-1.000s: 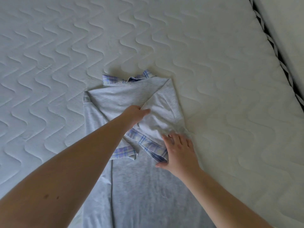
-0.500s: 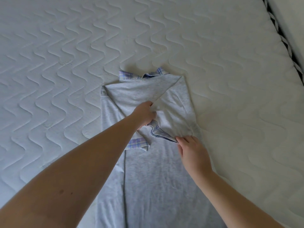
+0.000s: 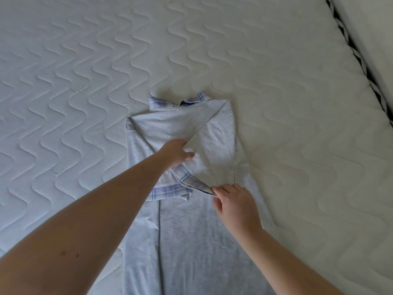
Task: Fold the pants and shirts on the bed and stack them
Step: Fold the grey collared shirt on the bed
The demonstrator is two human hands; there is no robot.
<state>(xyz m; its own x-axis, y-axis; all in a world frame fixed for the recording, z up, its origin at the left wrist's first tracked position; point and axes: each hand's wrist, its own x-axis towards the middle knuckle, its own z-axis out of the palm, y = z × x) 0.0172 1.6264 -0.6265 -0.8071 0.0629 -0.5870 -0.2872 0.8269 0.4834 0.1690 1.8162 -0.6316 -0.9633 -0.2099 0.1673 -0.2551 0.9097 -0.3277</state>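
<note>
A light grey shirt (image 3: 191, 235) with a blue plaid collar (image 3: 163, 102) and plaid sleeve cuffs lies flat on the white quilted mattress (image 3: 85, 81), collar away from me. Both sleeves are folded inward over its back. My left hand (image 3: 175, 153) rests on the folded sleeves near the middle, its fingers hidden in the fabric. My right hand (image 3: 232, 202) pinches the plaid cuff (image 3: 197, 184) of the right sleeve at its tip.
The mattress spreads bare on all sides of the shirt. Its right edge has a black-and-white braided trim (image 3: 359, 60), with a pale surface beyond it (image 3: 374, 28).
My right hand went from lying flat on the sleeve to pinching the plaid cuff and drawing it out to the right. My left hand stayed on the folded sleeves.
</note>
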